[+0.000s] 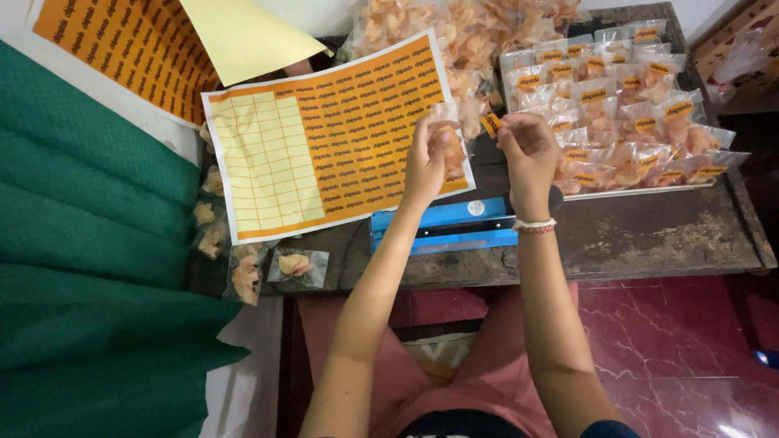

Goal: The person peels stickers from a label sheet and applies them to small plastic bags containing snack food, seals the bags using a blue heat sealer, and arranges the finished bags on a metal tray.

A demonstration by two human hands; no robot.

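Currently I log my left hand (423,162) pinching a light, crinkly, fragile chip packet (449,139) by its top edge, my right hand (527,150) at three o'clock pinching an orange sticker (490,123).

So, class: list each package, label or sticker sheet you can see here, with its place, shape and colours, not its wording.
Small clear packet: in left hand, orange crackers inside.
Orange sticker: small, at right hand fingertips.
Sticker sheet: centre table, rectangular, orange, partly peeled yellow.
Second sheet: top left, orange.
Finished packets: right, clear, orange-labelled, in rows.
Unlabelled packets: table's left edge.
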